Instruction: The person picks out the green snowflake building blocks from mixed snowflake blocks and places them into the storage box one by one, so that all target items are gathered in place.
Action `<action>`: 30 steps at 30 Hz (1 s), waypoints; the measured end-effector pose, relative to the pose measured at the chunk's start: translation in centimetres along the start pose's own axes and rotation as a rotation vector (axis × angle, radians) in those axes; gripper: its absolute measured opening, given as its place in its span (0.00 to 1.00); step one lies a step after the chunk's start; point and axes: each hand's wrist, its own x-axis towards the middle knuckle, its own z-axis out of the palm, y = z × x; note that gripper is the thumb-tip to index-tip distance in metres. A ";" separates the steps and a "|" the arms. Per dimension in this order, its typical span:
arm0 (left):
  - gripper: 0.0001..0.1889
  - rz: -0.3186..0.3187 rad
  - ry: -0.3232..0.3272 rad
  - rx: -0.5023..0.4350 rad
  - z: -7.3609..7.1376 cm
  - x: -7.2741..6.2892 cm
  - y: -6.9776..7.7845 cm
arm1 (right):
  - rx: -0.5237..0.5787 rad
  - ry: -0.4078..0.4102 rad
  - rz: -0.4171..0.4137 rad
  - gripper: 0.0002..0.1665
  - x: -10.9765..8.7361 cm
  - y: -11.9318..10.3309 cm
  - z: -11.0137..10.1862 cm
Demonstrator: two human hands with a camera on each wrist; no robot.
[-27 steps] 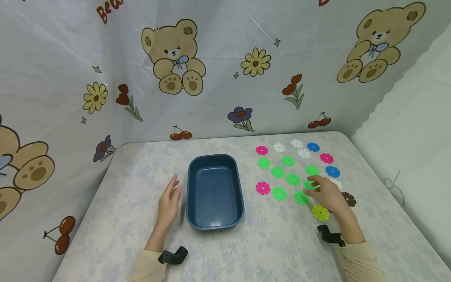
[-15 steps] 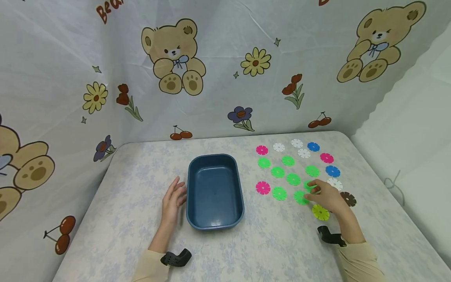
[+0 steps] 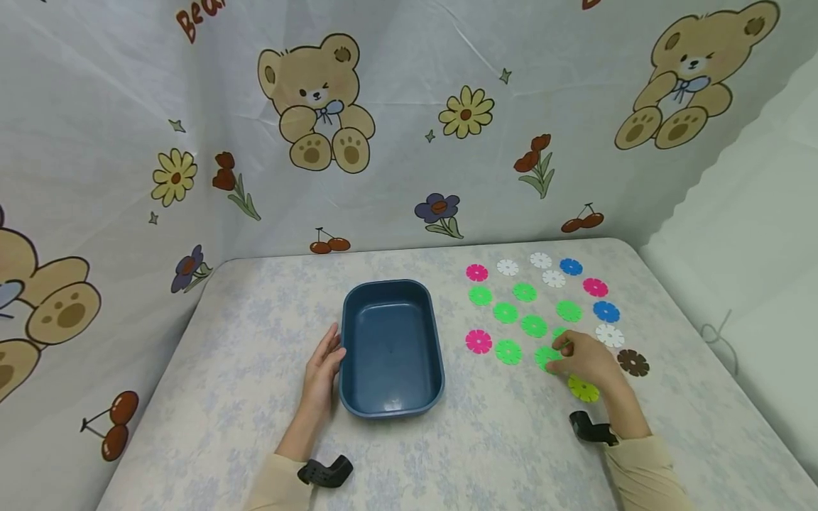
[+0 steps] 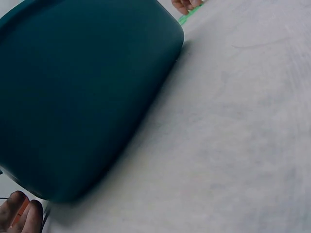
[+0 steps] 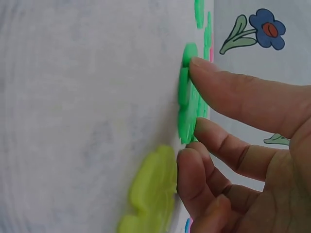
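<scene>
My right hand (image 3: 588, 360) is over the group of notched plastic discs on the right. Its thumb and forefinger pinch the edges of a green snowflake disc (image 3: 543, 357), which lies on the table; the right wrist view has the thumb on the rim of this green disc (image 5: 183, 104). Another green disc is partly hidden behind the fingers. A yellow-green disc (image 3: 583, 389) lies just below the hand. My left hand (image 3: 321, 372) touches the left side of a dark blue rectangular tub (image 3: 391, 411), fingers extended along its wall; no disc shows in the tub.
Several pink, white, blue and green discs (image 3: 505, 313) lie spread at the back right. A brown disc (image 3: 633, 363) sits right of my right hand. Behind the table (image 3: 473, 440) hangs a bear-print cloth (image 3: 396, 142).
My left hand has moved right and now touches the tub. My right hand has come slightly nearer and lower, its thumb and forefinger closing in on the green disc.
</scene>
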 end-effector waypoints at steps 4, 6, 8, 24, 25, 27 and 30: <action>0.31 0.007 -0.022 0.044 0.0 0.0 -0.2 | -0.015 -0.004 0.012 0.23 0.1 -0.3 0.1; 0.32 0.016 -0.026 0.062 0.1 0.0 -0.3 | -0.027 -0.004 0.015 0.23 0.1 -0.3 0.2; 0.32 0.022 -0.029 0.067 0.1 -0.1 -0.4 | -0.039 -0.005 0.013 0.23 0.0 -0.4 0.2; 0.31 0.045 -0.022 0.107 0.3 -0.1 -0.5 | 0.126 -0.016 -0.107 0.12 -0.8 -1.9 -1.6; 0.30 0.048 -0.021 0.107 0.3 -0.1 -0.6 | 0.145 -0.013 -0.113 0.13 -0.7 -2.1 -1.6; 0.30 0.053 -0.017 0.109 0.3 -0.1 -0.7 | 0.174 -0.004 -0.121 0.15 -0.5 -2.8 -1.5; 0.30 0.065 -0.015 0.121 0.3 -0.1 -0.8 | 0.209 0.006 -0.139 0.16 -0.2 -4.1 -1.2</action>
